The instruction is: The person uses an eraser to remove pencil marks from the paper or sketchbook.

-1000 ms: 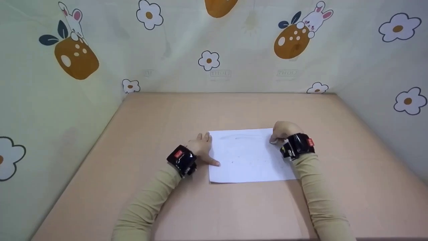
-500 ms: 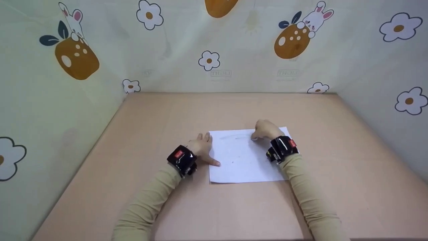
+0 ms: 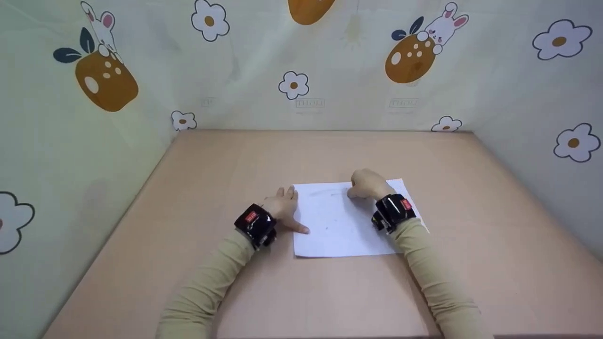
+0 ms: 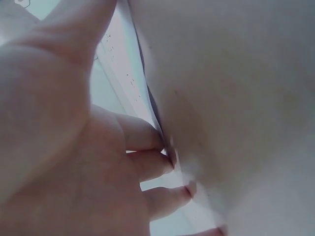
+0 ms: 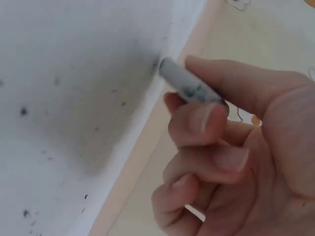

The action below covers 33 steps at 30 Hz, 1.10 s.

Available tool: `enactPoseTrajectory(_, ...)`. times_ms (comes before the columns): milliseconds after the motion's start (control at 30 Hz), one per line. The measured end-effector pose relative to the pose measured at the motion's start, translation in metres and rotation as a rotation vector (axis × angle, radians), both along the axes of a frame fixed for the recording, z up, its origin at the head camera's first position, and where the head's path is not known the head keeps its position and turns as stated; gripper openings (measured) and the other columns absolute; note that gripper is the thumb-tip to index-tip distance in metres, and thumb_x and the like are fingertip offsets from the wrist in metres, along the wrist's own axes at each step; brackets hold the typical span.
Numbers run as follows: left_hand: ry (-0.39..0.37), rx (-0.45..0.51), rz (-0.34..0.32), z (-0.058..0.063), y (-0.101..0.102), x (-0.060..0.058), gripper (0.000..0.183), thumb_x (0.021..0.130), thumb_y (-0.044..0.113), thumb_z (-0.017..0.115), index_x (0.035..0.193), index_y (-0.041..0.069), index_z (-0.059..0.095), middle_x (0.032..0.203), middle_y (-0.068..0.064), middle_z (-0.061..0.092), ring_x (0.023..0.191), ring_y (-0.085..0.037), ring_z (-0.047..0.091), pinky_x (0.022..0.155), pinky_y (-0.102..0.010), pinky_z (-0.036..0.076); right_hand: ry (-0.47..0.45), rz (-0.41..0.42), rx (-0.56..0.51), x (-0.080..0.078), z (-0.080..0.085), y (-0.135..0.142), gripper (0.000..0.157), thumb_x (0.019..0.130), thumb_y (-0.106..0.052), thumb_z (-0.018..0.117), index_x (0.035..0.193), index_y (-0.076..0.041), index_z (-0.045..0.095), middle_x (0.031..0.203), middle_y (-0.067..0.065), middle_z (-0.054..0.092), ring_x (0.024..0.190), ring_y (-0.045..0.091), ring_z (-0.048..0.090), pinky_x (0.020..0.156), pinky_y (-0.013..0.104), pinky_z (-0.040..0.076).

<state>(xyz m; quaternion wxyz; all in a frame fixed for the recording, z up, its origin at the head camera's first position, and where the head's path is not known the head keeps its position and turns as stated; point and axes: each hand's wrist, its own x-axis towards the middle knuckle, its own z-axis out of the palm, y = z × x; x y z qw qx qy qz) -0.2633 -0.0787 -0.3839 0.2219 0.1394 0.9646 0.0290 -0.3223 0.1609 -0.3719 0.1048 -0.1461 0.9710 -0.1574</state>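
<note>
A white sheet of paper [image 3: 330, 240] lies on the tabletop, with faint grey streaks near its far edge. My left hand [image 3: 282, 208] rests at the sheet's left edge, thumb spread over the paper and fingers extended along the side. Over the far part of the sheet, my right hand [image 3: 370, 184] pinches a small white eraser [image 5: 189, 82] smudged with dark marks. In the right wrist view the eraser's end is right at the paper, held by thumb and forefinger with the other fingers curled. The head view hides the eraser behind the hand.
Dark crumbs [image 5: 23, 111] are scattered over the paper. The light brown tabletop [image 3: 235, 160] extends around the sheet. A patterned cloth [image 3: 254, 61] with flowers and rabbits encloses the back and sides. Both wrists carry black camera units [image 3: 395, 212].
My right hand has moved left across the paper with the eraser, uncovering the sheet's far right corner. The left hand stays in place at the left edge.
</note>
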Motion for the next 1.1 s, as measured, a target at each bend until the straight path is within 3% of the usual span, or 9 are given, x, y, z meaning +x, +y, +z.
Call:
enactPoseTrajectory(233,0.002,0.002,-0.001,0.000,-0.001,-0.001,0.117,0.075,0.065,0.066,0.151,-0.001,0.006,0.160,-0.017,-0.001,0.148,-0.037,0.002,0.118,-0.058,0.016,-0.051,-0.160,0.163,0.003,0.008,0.012,0.023,0.069,-0.013,0.066,0.054,-0.013,0.048,0.054,-0.001,0.052,0.049,0.013,0.045,0.045,0.023,0.037)
enactPoseTrajectory(333,0.002,-0.003,-0.005,0.000,-0.002,0.000,0.117,0.075,0.065,0.066,0.151,-0.002,0.007,0.160,-0.018,0.000,0.148,-0.038,0.003,0.118,-0.058,0.017,-0.076,-0.129,0.163,0.003,0.008,0.015,0.018,0.071,-0.014,0.064,0.055,-0.011,0.055,0.051,-0.002,0.054,0.048,0.012,0.046,0.045,0.022,0.036)
enactPoseTrajectory(533,-0.003,-0.002,-0.002,-0.001,-0.005,0.000,0.117,0.075,0.064,0.066,0.151,-0.003,0.007,0.160,-0.019,0.000,0.148,-0.040,0.003,0.118,-0.059,0.017,-0.017,-0.002,0.005,-0.001,-0.001,0.005,0.020,0.083,-0.020,0.065,0.073,-0.003,0.065,0.052,0.000,0.059,0.054,0.013,0.050,0.052,0.020,0.038)
enactPoseTrajectory(667,0.001,-0.005,-0.011,-0.001,-0.004,0.000,0.116,0.075,0.064,0.066,0.151,-0.003,0.008,0.160,-0.019,0.000,0.148,-0.040,0.003,0.117,-0.060,0.018,0.038,0.002,-0.007,-0.004,-0.006,-0.002,0.020,0.082,-0.017,0.064,0.065,-0.006,0.060,0.049,-0.003,0.054,0.051,0.011,0.049,0.051,0.019,0.038)
enactPoseTrajectory(800,-0.002,-0.011,-0.009,-0.001,-0.002,0.000,0.116,0.076,0.064,0.066,0.151,-0.002,0.007,0.160,-0.018,0.000,0.148,-0.038,0.002,0.117,-0.060,0.017,0.031,-0.101,0.070,-0.004,-0.002,0.005,0.021,0.074,-0.011,0.063,0.056,-0.010,0.053,0.048,-0.003,0.049,0.047,0.011,0.045,0.047,0.021,0.037)
enactPoseTrajectory(933,-0.006,-0.008,0.004,0.000,-0.001,-0.001,0.116,0.075,0.064,0.066,0.151,-0.001,0.006,0.161,-0.016,-0.001,0.149,-0.036,0.001,0.119,-0.058,0.015,-0.022,-0.204,0.145,-0.002,0.004,0.015,0.016,0.073,-0.008,0.061,0.058,-0.009,0.054,0.051,0.000,0.053,0.048,0.013,0.047,0.045,0.023,0.039)
enactPoseTrajectory(1000,-0.007,-0.008,0.007,0.000,-0.001,-0.001,0.117,0.075,0.064,0.066,0.151,-0.001,0.006,0.160,-0.016,-0.002,0.148,-0.037,0.001,0.119,-0.057,0.015,-0.014,-0.175,0.127,-0.002,0.003,0.016,0.013,0.074,-0.009,0.061,0.062,-0.007,0.058,0.051,-0.001,0.054,0.048,0.013,0.049,0.045,0.023,0.040)
enactPoseTrajectory(1100,-0.008,0.000,0.007,0.000,-0.002,-0.001,0.116,0.075,0.063,0.067,0.151,-0.001,0.007,0.160,-0.017,-0.001,0.148,-0.037,0.001,0.119,-0.057,0.015,0.007,-0.053,0.030,-0.004,-0.003,0.010,0.015,0.079,-0.015,0.063,0.068,-0.005,0.062,0.052,-0.003,0.054,0.050,0.012,0.049,0.048,0.021,0.040)
